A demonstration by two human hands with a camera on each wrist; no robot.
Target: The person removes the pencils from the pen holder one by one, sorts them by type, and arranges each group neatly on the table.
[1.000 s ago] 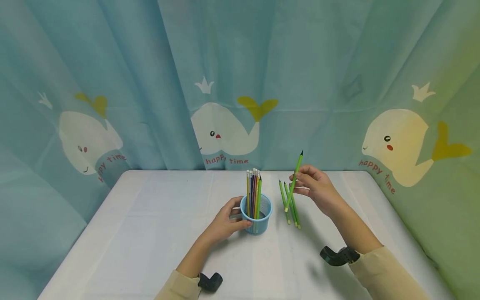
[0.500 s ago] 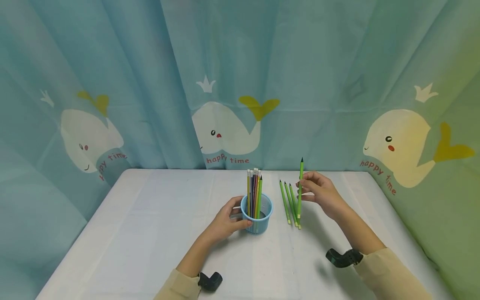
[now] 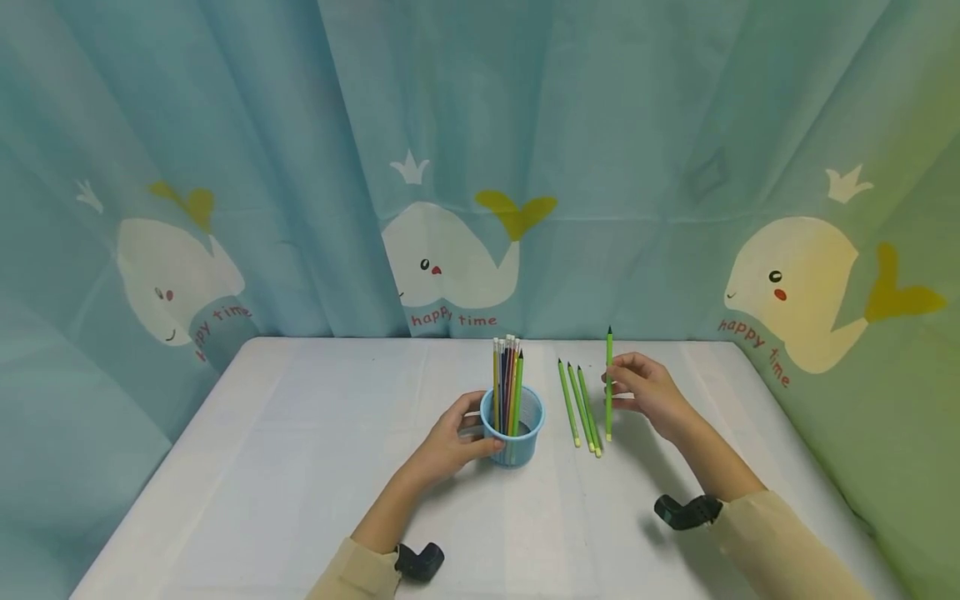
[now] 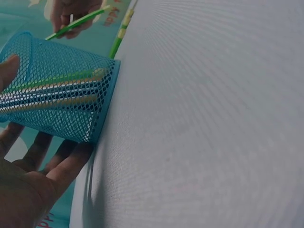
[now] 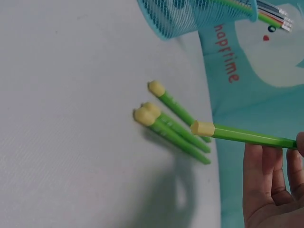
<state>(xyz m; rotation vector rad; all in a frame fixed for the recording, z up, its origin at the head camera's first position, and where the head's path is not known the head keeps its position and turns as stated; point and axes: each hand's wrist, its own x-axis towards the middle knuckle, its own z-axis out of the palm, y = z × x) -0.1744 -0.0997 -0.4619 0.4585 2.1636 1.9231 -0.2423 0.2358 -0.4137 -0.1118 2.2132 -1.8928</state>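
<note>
My left hand [image 3: 448, 450] holds a light-blue mesh pencil cup [image 4: 57, 61] from its left side, thumb in front and fingers behind. Several pencils [image 3: 506, 383] stand in the cup, white-ended ones and a green one with its dark tip up. My right hand [image 3: 647, 392] pinches a green pencil [image 5: 251, 136] between thumb and fingers, dark tip up and pale-yellow end down, above the table. Left of it, three green pencils [image 3: 587, 408] lie on the table side by side, their yellow ends toward me.
A white-covered table [image 3: 300, 467] lies under everything. Behind and beside it hangs a blue-green curtain [image 3: 622, 150] printed with whales. Each wrist wears a black camera mount, one at the left sleeve [image 3: 420, 562] and one at the right [image 3: 686, 511].
My right hand has shifted right and slightly lower with its green pencil, which went from tilted across the lying pencils to upright beside them. The left hand stays on the cup.
</note>
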